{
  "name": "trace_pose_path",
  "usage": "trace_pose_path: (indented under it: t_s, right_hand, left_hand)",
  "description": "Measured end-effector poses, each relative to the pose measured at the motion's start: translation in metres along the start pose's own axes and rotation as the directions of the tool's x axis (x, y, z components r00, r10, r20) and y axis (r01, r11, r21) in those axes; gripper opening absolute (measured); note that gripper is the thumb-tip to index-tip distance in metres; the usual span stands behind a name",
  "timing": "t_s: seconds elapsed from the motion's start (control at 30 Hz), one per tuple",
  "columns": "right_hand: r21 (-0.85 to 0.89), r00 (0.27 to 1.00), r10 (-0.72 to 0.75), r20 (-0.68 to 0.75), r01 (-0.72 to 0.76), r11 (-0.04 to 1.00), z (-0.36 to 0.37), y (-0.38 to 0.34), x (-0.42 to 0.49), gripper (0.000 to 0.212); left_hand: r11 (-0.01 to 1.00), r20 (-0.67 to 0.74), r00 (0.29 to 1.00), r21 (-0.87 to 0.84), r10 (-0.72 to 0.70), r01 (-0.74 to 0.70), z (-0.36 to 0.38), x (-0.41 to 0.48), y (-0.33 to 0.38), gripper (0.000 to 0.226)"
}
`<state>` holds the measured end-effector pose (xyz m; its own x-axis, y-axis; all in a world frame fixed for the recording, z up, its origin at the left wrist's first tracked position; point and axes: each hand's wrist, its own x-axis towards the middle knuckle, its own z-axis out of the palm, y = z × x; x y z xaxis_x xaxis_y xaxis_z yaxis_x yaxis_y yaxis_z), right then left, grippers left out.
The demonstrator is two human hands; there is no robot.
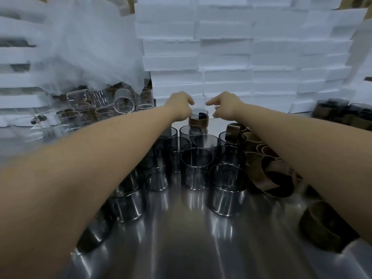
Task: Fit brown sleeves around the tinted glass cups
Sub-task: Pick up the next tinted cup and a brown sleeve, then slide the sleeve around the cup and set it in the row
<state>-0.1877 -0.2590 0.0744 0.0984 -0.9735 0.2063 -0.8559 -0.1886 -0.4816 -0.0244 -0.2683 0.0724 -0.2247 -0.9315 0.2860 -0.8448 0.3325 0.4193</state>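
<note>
A tinted glass cup wearing a brown sleeve stands at the far middle of the steel table. Both my arms reach out to it. My left hand has curled fingers against the cup's left side and rim. My right hand hovers just right of the cup with a small gap, its index finger pointing left and its other fingers loosely curled. Several bare tinted cups stand clustered nearer to me. Loose brown sleeves lie in a pile on the right.
Stacked white foam blocks form a wall behind the table. Clear glass beakers lie heaped at the back left under white wrapping. More sleeved cups stand at the far right. One brown sleeve lies near the right edge.
</note>
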Motion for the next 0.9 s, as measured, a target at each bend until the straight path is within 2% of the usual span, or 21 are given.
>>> trace_pose_path:
  t_s: [0.2,0.27,0.33,0.4,0.5,0.57,0.63,0.73,0.8,0.9]
  right_hand:
    - [0.119,1.000,0.006,-0.022,-0.004,0.993,-0.041,-0.042,-0.098,0.037]
    - [0.081,1.000,-0.010,0.004,0.009,0.997,-0.039,-0.053,-0.139,0.036]
    - [-0.042,1.000,-0.014,0.013,0.015,0.999,-0.023,-0.061,-0.177,0.040]
    - [-0.199,1.000,-0.007,0.001,0.007,0.980,0.001,-0.062,-0.209,0.053]
    - [-0.314,0.999,-0.008,-0.053,-0.009,0.949,0.038,-0.054,-0.240,0.065]
    - [-0.291,0.989,-0.054,-0.136,0.013,0.957,0.053,-0.049,-0.252,0.065]
    - [-0.211,0.972,-0.080,-0.220,0.033,0.977,0.060,-0.048,-0.255,0.060]
    - [-0.132,0.968,-0.076,-0.240,0.045,0.990,0.064,-0.049,-0.248,0.057]
    - [-0.143,0.967,-0.095,-0.236,0.062,0.988,0.067,-0.050,-0.240,0.057]
    - [-0.222,0.962,-0.147,-0.231,0.095,0.970,0.072,-0.047,-0.224,0.057]
  left_hand:
    - [0.976,-0.189,0.982,-0.219,-0.030,-0.012,-0.034,-0.078,0.039,0.040]
    - [0.961,-0.285,0.958,-0.270,-0.024,-0.057,-0.034,-0.118,0.055,0.038]
    - [0.965,-0.358,0.934,-0.240,0.013,-0.105,-0.029,-0.167,0.067,0.033]
    - [0.986,-0.408,0.904,-0.052,0.126,-0.160,-0.020,-0.210,0.069,0.030]
    - [0.918,-0.318,0.910,0.372,0.267,-0.140,0.000,-0.256,0.055,0.040]
    - [0.860,-0.250,0.935,0.501,0.251,-0.096,0.007,-0.277,0.042,0.049]
    - [0.868,-0.203,0.955,0.488,0.215,-0.091,0.011,-0.286,0.032,0.055]
    - [0.908,-0.073,0.968,0.370,0.239,-0.196,0.014,-0.277,0.027,0.056]
    - [0.938,0.004,0.975,0.272,0.224,-0.216,0.018,-0.268,0.025,0.058]
    - [0.960,0.026,0.979,0.193,0.200,-0.201,0.022,-0.258,0.022,0.064]
